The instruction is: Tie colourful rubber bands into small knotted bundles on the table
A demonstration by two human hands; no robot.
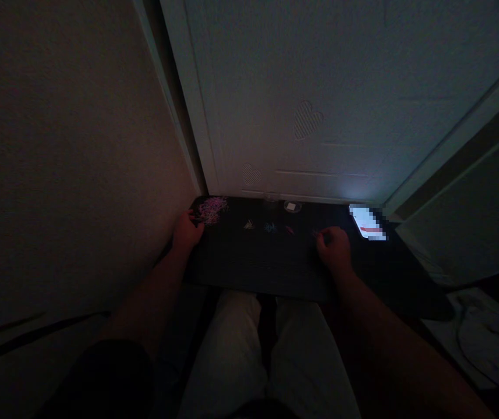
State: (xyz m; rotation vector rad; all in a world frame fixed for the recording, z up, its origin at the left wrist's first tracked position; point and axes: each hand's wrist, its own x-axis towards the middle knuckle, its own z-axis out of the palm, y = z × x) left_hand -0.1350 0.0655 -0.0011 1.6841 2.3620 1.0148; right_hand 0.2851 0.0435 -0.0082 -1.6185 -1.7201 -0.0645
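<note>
In the dim light, a heap of thin pink, purple and whitish stick-like pieces (pixel 212 209) lies at the left end of a dark table (pixel 249 262). My left hand (pixel 186 231) rests at the heap's left edge, thumb and fingers apart around it. Farther right, my right hand (pixel 335 249) is low over the table with its fingers pinched together. Faint thin pieces (pixel 315 234) show at its fingertips; whether they are held or lying there is unclear. Between the hands sit a small whitish pile (pixel 248 224), a blue pile (pixel 269 227) and a red pile (pixel 290 230).
A clear container (pixel 271 199) and a shallow round dish (pixel 293 206) with a white square stand along the back edge. A lit phone (pixel 366 222) lies at the right. A pale panel with heart shapes (pixel 307 120) rises behind, and a wall (pixel 78 145) closes the left.
</note>
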